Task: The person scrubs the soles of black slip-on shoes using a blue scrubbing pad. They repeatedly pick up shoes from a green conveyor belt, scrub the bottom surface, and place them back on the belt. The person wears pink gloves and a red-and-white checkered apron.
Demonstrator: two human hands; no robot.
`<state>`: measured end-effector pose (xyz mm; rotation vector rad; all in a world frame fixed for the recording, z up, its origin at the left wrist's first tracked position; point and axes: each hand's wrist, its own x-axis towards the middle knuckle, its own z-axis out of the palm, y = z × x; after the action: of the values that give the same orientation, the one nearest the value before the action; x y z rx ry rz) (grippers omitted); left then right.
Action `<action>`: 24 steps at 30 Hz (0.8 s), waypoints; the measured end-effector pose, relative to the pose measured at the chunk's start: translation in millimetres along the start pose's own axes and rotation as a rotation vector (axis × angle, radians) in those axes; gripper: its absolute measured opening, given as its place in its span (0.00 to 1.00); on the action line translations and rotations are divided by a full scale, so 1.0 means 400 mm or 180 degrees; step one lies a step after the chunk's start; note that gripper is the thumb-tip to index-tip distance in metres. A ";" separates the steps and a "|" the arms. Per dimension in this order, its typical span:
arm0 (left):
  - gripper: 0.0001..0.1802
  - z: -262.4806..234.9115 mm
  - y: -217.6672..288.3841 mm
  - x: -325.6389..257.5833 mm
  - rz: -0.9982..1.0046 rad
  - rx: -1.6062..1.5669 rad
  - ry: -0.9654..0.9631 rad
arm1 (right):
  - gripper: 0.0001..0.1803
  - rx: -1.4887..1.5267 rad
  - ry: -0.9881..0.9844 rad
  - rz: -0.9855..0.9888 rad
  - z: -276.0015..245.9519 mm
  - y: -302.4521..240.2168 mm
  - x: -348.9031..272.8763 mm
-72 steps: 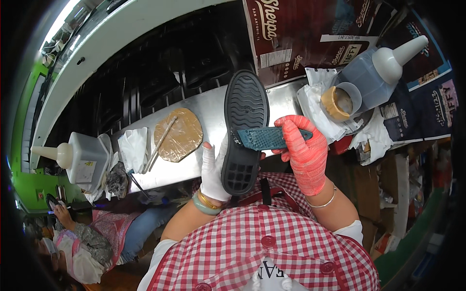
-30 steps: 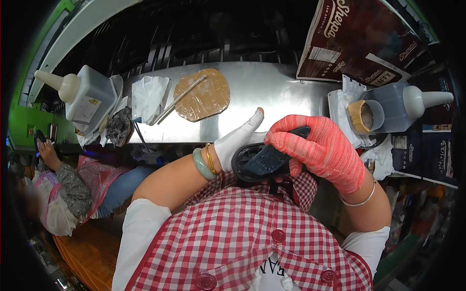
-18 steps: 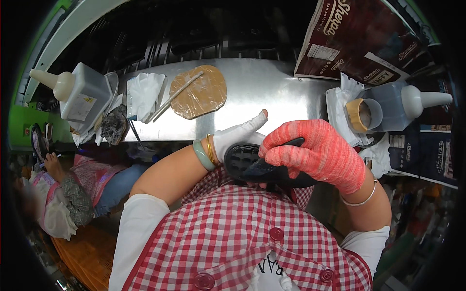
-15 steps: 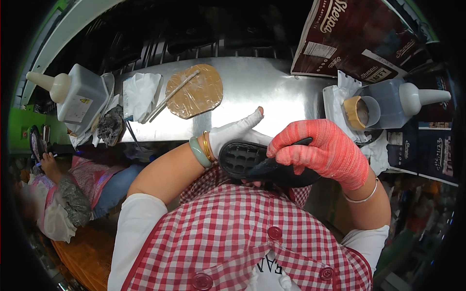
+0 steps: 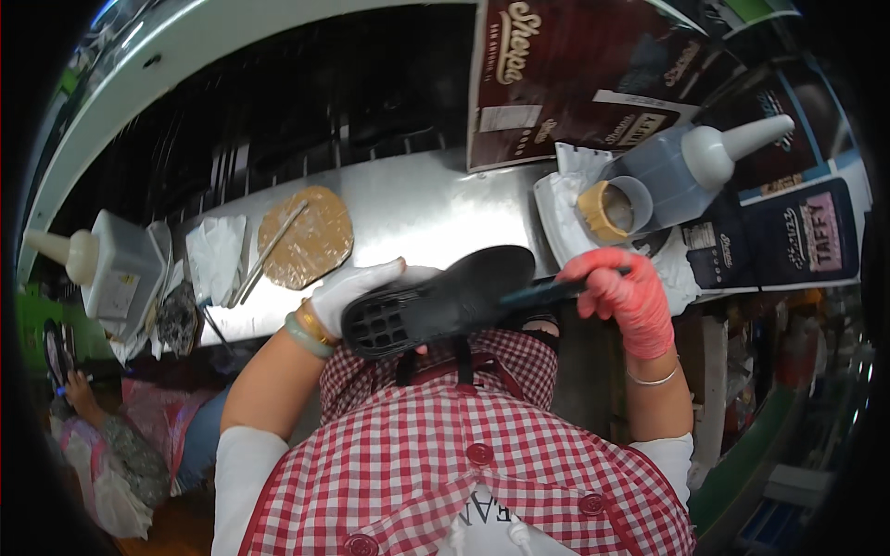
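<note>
A black shoe sole [image 5: 436, 304] with a grid tread lies sideways just above my chest. My left hand [image 5: 357, 285], in a white glove, grips it from behind at the heel end. My right hand [image 5: 619, 296], in a red glove, is closed on a dark brush handle [image 5: 538, 293] whose tip rests at the sole's toe end. Both hands hover over the near edge of the steel workbench [image 5: 417, 208].
A small open glue pot [image 5: 612, 206] and a grey squeeze bottle [image 5: 691, 167] stand at the right on white paper. A brown round pad with a stick [image 5: 304, 236], white tissue [image 5: 215, 258] and another squeeze bottle [image 5: 111, 269] sit left. Dark boxes [image 5: 575, 83] line the back.
The sole has turned from upright to lying sideways, tread facing me. My right hand has slid from over the sole to its right end with the brush.
</note>
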<state>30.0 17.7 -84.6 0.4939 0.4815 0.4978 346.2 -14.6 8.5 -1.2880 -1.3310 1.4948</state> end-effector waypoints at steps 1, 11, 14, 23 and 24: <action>0.29 -0.018 0.015 -0.021 0.0270 0.0187 0.0024 | 0.14 0.0166 0.0483 -0.0354 -0.031 0.006 -0.011; 0.35 0.024 -0.060 -0.055 0.1141 0.0757 0.0896 | 0.12 -0.0239 0.2449 -0.0716 -0.205 0.067 0.038; 0.40 0.008 -0.139 -0.082 0.0568 -0.1083 0.0910 | 0.13 -0.0291 0.2401 -0.0540 -0.222 0.086 0.049; 0.34 0.041 -0.140 -0.053 0.0887 -0.0832 0.1086 | 0.13 -0.0216 0.2329 -0.0126 -0.257 0.097 0.045; 0.35 0.024 -0.145 -0.036 0.0991 -0.0911 0.0803 | 0.13 0.0009 0.2331 -0.0189 -0.269 0.102 0.033</action>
<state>43.1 -37.8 -104.3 0.2298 0.5667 0.9214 451.6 15.5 -29.2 -1.5669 -0.8643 0.8384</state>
